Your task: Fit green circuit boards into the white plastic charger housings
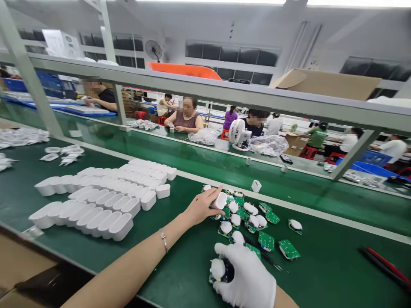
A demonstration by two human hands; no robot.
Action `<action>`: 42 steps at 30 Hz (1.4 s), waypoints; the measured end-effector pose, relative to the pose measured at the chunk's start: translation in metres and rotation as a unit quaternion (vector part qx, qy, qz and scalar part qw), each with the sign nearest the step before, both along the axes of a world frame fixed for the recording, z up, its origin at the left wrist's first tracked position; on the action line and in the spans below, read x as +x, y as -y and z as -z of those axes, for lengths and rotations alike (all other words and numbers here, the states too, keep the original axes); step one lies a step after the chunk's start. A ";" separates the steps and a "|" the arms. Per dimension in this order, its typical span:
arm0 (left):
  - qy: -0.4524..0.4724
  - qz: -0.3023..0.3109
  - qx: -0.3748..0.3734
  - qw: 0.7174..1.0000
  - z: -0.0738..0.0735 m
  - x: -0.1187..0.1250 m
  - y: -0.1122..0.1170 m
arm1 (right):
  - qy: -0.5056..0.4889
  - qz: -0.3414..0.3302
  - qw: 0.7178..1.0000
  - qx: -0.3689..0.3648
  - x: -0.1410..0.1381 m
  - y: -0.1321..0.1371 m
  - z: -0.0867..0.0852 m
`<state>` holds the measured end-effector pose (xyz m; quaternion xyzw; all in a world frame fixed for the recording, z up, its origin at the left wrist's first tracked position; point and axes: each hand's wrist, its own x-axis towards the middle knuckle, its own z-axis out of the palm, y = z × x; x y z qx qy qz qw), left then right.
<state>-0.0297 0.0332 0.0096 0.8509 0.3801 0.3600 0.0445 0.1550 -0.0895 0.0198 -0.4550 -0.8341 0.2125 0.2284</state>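
My bare left hand (202,207) is closed around a white plastic housing (220,201), an oval cup, held above a heap of green circuit boards (239,200). My right hand (245,273), in a white glove, grips a circuit board (217,270) that carries a round white pad and dark parts. Several more boards, many with white pads, lie beyond and beside the right hand, such as one board (289,249) with its green face up. Tweezers (269,259) with a dark body rest among them. Rows of white housings (105,201) stand on the left of the green table.
A red-and-black tool (387,266) lies at the right. One small white block (256,185) is on the conveyor (205,167) past the pale strip. White parts (24,137) are piled at far left. Metal posts (30,72) hold a shelf overhead. Across the line sit several co-workers near a white fan (238,133).
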 end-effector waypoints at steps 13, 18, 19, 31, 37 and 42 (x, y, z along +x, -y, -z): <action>0.100 0.111 0.001 0.989 0.009 0.027 0.025 | -0.305 0.090 0.914 0.250 0.036 -0.035 -0.008; 0.110 0.134 0.060 0.983 0.002 0.028 0.029 | -0.338 0.060 0.906 0.248 0.027 -0.032 0.000; 0.107 0.141 0.053 0.983 0.000 0.028 0.030 | -0.329 0.055 0.906 0.260 0.026 -0.032 -0.002; 0.310 0.292 -0.460 0.779 -0.012 0.031 0.042 | -0.331 -0.016 0.937 0.111 0.039 -0.033 -0.020; 0.298 0.300 -0.502 0.754 -0.012 0.032 0.041 | -0.255 -0.063 0.953 0.152 0.039 -0.032 -0.026; 0.253 0.304 -0.504 0.768 -0.012 0.031 0.042 | -0.144 -0.063 0.979 0.127 0.038 -0.035 -0.023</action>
